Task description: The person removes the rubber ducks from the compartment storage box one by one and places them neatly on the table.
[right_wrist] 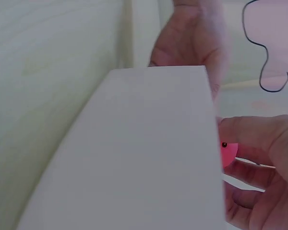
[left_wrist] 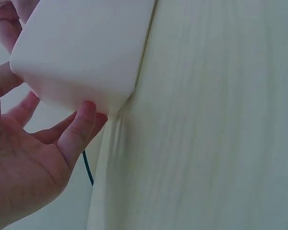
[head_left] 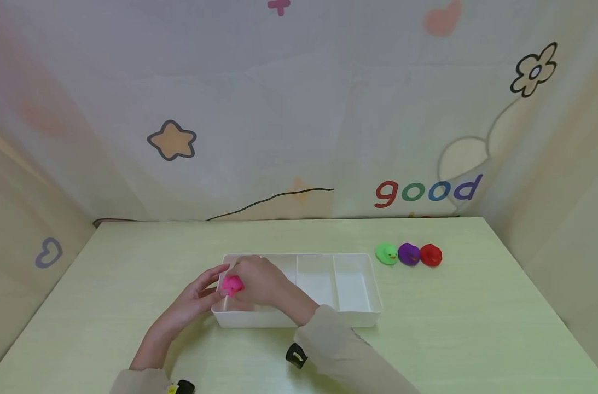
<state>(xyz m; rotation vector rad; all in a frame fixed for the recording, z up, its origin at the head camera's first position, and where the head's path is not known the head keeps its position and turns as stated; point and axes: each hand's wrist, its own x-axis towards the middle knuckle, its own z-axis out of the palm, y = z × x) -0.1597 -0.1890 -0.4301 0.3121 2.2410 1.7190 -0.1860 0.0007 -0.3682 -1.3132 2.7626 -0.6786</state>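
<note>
A white divided tray [head_left: 328, 319] sits on the table, its long side toward me. At its left end, my right hand [head_left: 260, 280] pinches a pink rubber duck [head_left: 232, 285] over the leftmost compartment. The right wrist view shows the duck's eye [right_wrist: 224, 144] beside the tray wall, with thumb and fingers around it. My left hand [head_left: 196, 302] touches the tray's left end with its fingers spread. In the left wrist view, its fingertips [left_wrist: 88, 109] rest against the end wall. The right hand covers part of the left compartments.
Right of the tray, a green duck [head_left: 387, 254], a purple duck [head_left: 409, 254] and a red duck [head_left: 431, 255] stand in a row. A printed curtain [head_left: 299, 109] hangs behind the table [head_left: 476, 328]. Thin dividers part the tray's compartments [head_left: 353, 290].
</note>
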